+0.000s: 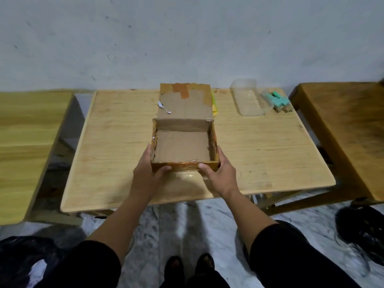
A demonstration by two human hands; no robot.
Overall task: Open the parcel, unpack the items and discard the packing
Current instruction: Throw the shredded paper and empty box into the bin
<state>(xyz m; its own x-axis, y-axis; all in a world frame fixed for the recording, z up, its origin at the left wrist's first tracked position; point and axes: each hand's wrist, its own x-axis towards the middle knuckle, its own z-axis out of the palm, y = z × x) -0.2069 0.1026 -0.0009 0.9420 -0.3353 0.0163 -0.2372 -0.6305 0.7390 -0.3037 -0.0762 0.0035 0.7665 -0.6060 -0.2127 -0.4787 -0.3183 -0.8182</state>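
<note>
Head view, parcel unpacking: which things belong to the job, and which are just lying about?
Job:
- cardboard box, open, gripped by left hand and right hand
- clear container
- teal items
- black bag

Lying about:
- side benches
- dark bundle on floor

Open, empty cardboard parcel point(182, 147), lid flap back, on table centre.

The box point(184, 146) sits at the worktop's point(116, 146) centre, its lid point(185, 100) folded back toward 12 o'clock. At 2 o'clock lies a container point(248, 98), with small items point(279, 101) just beside it on its right.
</note>
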